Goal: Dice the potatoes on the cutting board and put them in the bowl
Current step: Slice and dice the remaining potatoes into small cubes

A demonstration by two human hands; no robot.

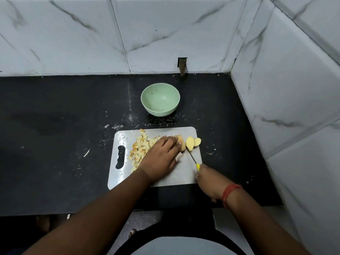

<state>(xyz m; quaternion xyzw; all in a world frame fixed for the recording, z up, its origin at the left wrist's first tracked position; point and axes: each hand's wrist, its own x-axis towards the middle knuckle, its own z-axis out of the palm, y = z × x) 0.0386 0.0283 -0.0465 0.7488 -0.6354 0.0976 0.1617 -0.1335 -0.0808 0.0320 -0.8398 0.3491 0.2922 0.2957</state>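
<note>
From the head view, your left hand [161, 153] lay over the uncut potato piece [181, 142] near the far right of the cutting board [184, 173], fingers curled down on it to pin it steady against the blade. Your right hand [209, 181] was wrapped round the yellow handle of the knife [192, 157], just off the board's near right edge, so the thin blade angled up and away to the cut face. Two slices [193, 142] rested just beside that face, at the board's right edge, where they had room to fall clear of your fingers.

The diced pile [141, 146] sat on the left half of the board, partly under your left wrist, kept away from the cutting line. The green bowl [160, 102] stood on the black desk [55, 126] just beyond the board, holding nothing, within easy reach for the transfer. I judge you were mid-task: slicing was underway, and nothing had gone into the bowl.
</note>
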